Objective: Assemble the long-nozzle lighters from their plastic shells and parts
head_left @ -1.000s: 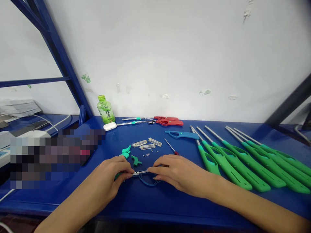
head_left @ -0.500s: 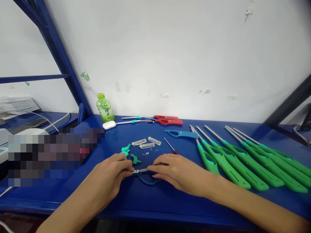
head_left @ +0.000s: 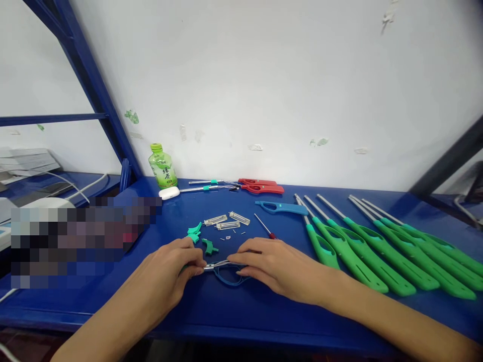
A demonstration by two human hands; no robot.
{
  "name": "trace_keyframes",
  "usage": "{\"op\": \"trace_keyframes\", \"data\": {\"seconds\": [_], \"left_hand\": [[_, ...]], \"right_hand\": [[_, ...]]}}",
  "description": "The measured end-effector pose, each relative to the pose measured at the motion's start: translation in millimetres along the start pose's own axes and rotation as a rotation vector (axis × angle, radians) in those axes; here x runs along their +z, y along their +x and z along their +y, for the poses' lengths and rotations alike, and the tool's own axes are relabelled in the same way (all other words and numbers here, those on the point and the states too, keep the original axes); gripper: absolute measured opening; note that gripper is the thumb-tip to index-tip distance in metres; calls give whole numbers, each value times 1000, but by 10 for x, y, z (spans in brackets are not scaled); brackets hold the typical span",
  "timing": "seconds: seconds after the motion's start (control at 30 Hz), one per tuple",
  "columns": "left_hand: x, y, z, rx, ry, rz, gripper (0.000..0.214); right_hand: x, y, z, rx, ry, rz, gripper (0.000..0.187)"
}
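My left hand [head_left: 175, 269] is closed in a pinch on the silver metal tube [head_left: 209, 267] of a lighter. My right hand [head_left: 273, 265] is closed over the lighter's blue handle [head_left: 229, 283], whose looped part shows between the hands. Thin wires run from the tube toward my right fingertips; the rest of the handle is hidden under that hand. Just beyond my left fingers lie green plastic trigger pieces [head_left: 209, 247]. Farther back are clear plastic fuel tanks [head_left: 228, 226] and tiny metal parts [head_left: 228, 237]. A screwdriver with a red handle [head_left: 272, 236] rests beyond my right hand.
Several green long-neck lighters [head_left: 362, 256] lie at the right. Behind are a blue handle shell [head_left: 289, 208], red handles [head_left: 264, 189] and metal rods [head_left: 198, 190]. A green tea bottle [head_left: 164, 171] and a white case [head_left: 169, 193] stand back left. A blurred dark object [head_left: 86, 231] lies left.
Both hands keep nearly the same hold on the lighter. The view has shifted very slightly; nothing else has visibly moved.
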State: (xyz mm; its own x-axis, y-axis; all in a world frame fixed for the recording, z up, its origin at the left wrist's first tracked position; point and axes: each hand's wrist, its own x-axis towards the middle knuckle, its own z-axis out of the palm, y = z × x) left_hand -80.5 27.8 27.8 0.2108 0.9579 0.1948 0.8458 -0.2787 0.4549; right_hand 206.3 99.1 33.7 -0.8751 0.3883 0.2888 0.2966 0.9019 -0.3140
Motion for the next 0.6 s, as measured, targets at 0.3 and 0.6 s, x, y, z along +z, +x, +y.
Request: {"op": "trace_keyframes", "data": {"seconds": [0.3, 0.6], "left_hand": [[-5, 19, 15, -5, -22, -42, 29], [-64, 41, 48, -22, 30, -94, 27]], "right_hand": [[-232, -9, -2, 209, 226, -18, 39], [-228, 10, 23, 262, 319, -29, 30]]}}
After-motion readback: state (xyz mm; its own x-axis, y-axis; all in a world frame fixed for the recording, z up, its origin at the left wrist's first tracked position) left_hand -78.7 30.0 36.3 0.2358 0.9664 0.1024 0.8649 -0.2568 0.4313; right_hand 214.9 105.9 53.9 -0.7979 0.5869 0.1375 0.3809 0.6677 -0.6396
